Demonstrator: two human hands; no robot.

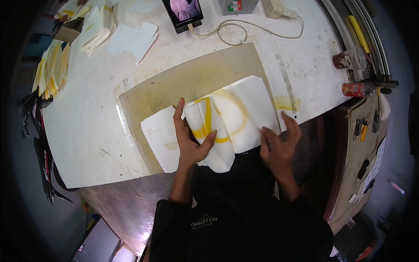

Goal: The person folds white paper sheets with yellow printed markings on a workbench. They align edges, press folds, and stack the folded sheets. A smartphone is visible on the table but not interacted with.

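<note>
My left hand (190, 146) grips a folded white paper piece (220, 156) with yellow printing, its thumb pressed on the front and its index finger stretched up along the left edge. Under it lies a larger white paper sheet (257, 102) with a pale yellow curved band, spread on a yellowed translucent mat (174, 89). Another white paper part (159, 133) pokes out left of that hand. Beside the sheet's lower right edge, my right hand (281, 150) has its fingers bent but apart, with nothing visible between them. Whether its fingertips touch the sheet, I cannot tell.
Stacks of white and yellow folded papers (52, 72) and flat white cutouts (133, 40) occupy the table's far left. A phone (183, 15) on a stand trails a cable (257, 29) across the back. At right stand a plastic cup (350, 59) and a red bottle (358, 90).
</note>
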